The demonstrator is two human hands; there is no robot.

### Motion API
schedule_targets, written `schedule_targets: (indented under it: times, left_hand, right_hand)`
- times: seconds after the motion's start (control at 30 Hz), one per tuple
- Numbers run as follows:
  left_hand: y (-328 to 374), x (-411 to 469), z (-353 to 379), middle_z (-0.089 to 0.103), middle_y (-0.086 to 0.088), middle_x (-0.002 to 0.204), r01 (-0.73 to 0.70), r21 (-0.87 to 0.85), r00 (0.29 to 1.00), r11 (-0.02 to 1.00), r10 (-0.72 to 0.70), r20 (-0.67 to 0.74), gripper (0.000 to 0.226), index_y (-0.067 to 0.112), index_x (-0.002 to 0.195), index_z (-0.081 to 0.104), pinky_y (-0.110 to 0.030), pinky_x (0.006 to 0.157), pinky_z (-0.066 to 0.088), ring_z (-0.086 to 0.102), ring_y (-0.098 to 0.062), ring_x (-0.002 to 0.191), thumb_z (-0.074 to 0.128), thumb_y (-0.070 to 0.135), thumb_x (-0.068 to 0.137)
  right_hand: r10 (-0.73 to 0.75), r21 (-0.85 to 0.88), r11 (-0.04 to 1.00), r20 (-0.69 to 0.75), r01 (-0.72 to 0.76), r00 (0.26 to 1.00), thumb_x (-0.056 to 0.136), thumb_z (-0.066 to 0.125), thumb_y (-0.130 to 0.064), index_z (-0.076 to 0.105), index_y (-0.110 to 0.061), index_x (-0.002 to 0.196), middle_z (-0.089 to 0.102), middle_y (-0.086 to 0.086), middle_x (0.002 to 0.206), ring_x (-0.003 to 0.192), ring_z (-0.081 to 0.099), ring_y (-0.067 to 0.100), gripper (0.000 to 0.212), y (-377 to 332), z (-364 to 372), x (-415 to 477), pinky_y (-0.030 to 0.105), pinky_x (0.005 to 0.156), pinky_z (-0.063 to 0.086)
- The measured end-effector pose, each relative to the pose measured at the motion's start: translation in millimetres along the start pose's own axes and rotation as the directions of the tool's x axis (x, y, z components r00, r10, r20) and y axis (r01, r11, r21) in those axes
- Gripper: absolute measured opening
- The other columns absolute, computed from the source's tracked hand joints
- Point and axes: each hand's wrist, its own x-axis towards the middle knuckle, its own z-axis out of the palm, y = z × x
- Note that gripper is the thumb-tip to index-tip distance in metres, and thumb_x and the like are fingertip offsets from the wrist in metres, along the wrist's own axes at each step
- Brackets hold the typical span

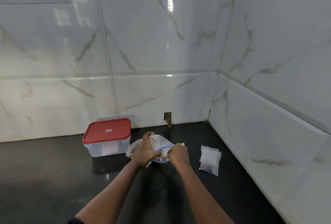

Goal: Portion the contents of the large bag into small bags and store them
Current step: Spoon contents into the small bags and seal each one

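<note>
1. Black countertop [53,179] is sitting in a corner of marble-look wall tiles [161,36]; all task items are lying along the far edge, near the back wall.
2. Clear storage box [107,147] with red lid [107,130] is sitting at 9 o'clock of the hands, just beside the large bag. Lid is on; my read is nothing is getting stored until it comes off.
3. Large clear bag [157,141] is lying between the box and the hands, crumpled, with dark contents showing near its 8 o'clock edge. Its mouth seems to be pointing up toward 12 o'clock, under the left hand.
4. Stack of small zip bags [210,159] is lying at 3 o'clock of the right hand, apart from it, long axis running roughly 12-to-6. Dark stuff is showing in the lower end of the nearest one; can't tell how many are filled.
5. Left hand [146,150] is gripping the bunched top of the large bag, fingers curled closed around the plastic.
6. Right hand [178,154] is pinching a small bag with a blue zip line [165,147], fingers pressed together on its edge, touching the large bag at 3 o'clock of the left hand.
7. Key relation: the small bag's mouth is lying between both hands, right beside the large bag's neck, so the transfer looks short. The right hand is the nearer one to the stack.
</note>
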Motion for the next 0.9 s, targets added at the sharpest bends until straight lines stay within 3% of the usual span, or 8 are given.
schedule_targets:
  times: [0.13, 0.27, 0.4, 0.5, 0.6, 0.67, 0.83, 0.9]
  left_hand:
    - [23, -6, -3, 0.027, -0.003, 0.141, -0.038, -0.235, 0.999, 0.971, 0.034, -0.020, 0.099, 0.029, 0.142, 0.016, -0.043, 0.110, 0.028, 0.026, -0.022, 0.131, 0.060, 0.064, 0.061]
    - [45, 2, 6, 0.028, -0.001, 0.149, -0.055, -0.524, 0.994, 0.850, -0.005, -0.112, 0.099, 0.029, 0.143, 0.027, -0.045, 0.117, 0.013, 0.020, -0.021, 0.139, 0.034, 0.084, 0.060]
    - [65, 6, 21, 0.047, -0.003, 0.125, -0.089, -0.625, 0.991, 0.776, 0.005, -0.134, 0.026, 0.036, 0.111, 0.047, -0.033, 0.101, 0.038, 0.044, -0.019, 0.120, 0.027, 0.046, 0.098]
    - [74, 8, 33, 0.049, -0.008, 0.122, -0.111, -0.593, 0.990, 0.798, 0.033, -0.140, 0.017, 0.038, 0.105, 0.050, -0.037, 0.096, 0.044, 0.049, -0.022, 0.114, 0.034, 0.039, 0.099]
    - [78, 8, 42, 0.058, -0.008, 0.109, -0.149, -0.573, 0.972, 0.806, 0.013, -0.235, 0.015, 0.022, 0.103, 0.056, -0.031, 0.083, 0.048, 0.055, -0.020, 0.098, 0.043, 0.026, 0.098]
    - [78, 7, 46, 0.062, -0.006, 0.096, -0.168, -0.522, 0.956, 0.836, 0.010, -0.292, 0.012, 0.015, 0.097, 0.060, -0.026, 0.073, 0.047, 0.056, -0.017, 0.086, 0.049, 0.019, 0.096]
    - [76, 10, 58, 0.065, -0.004, 0.088, -0.163, -0.493, 0.953, 0.855, 0.007, -0.303, 0.005, 0.015, 0.091, 0.064, -0.021, 0.062, 0.044, 0.057, -0.014, 0.078, 0.059, 0.015, 0.089]
    - [77, 11, 64, 0.066, -0.005, 0.088, -0.163, -0.522, 0.956, 0.838, 0.003, -0.294, 0.005, 0.013, 0.091, 0.065, -0.022, 0.065, 0.044, 0.057, -0.014, 0.078, 0.061, 0.015, 0.088]
  right_hand:
    - [-0.148, 0.210, 0.963, -0.106, 0.168, 0.983, 0.088, 0.054, -0.008, 0.072, -0.009, 0.103, 0.070, 0.008, 0.102, 0.087, 0.066, 0.014, 0.023, -3, -24, -1, 0.023, 0.077, 0.053]
    - [-0.241, 0.698, 0.671, -0.111, 0.248, 0.964, 0.089, 0.053, -0.004, 0.072, -0.008, 0.096, 0.071, 0.004, 0.086, 0.074, 0.065, 0.009, 0.020, -10, -48, -17, 0.015, 0.069, 0.054]
    - [-0.299, 0.732, 0.604, -0.158, 0.315, 0.941, 0.087, 0.063, -0.012, 0.069, -0.013, 0.094, 0.070, -0.002, 0.083, 0.076, 0.066, 0.005, 0.009, -7, -55, -24, 0.012, 0.068, 0.053]
    - [-0.276, 0.637, 0.680, -0.237, 0.364, 0.931, 0.086, 0.067, -0.014, 0.068, -0.015, 0.095, 0.065, -0.011, 0.077, 0.073, 0.063, -0.001, 0.010, 1, -57, -22, 0.007, 0.063, 0.050]
    - [-0.151, 0.592, 0.737, -0.326, 0.326, 0.933, 0.087, 0.064, -0.012, 0.071, -0.011, 0.095, 0.066, -0.006, 0.079, 0.077, 0.063, 0.008, 0.011, 12, -61, -15, 0.017, 0.070, 0.050]
    - [-0.096, 0.595, 0.742, -0.361, 0.309, 0.927, 0.086, 0.065, -0.009, 0.072, -0.009, 0.092, 0.065, -0.006, 0.075, 0.075, 0.060, 0.009, 0.009, 18, -65, -11, 0.021, 0.072, 0.049]
    - [-0.058, 0.569, 0.763, -0.413, 0.307, 0.909, 0.085, 0.064, -0.002, 0.072, -0.010, 0.088, 0.064, -0.006, 0.074, 0.070, 0.057, 0.005, 0.012, 37, -78, -6, 0.005, 0.062, 0.044]
    - [-0.048, 0.577, 0.761, -0.404, 0.295, 0.914, 0.085, 0.060, 0.004, 0.071, -0.011, 0.090, 0.067, -0.002, 0.082, 0.077, 0.061, 0.010, 0.020, 43, -81, -3, 0.013, 0.070, 0.049]
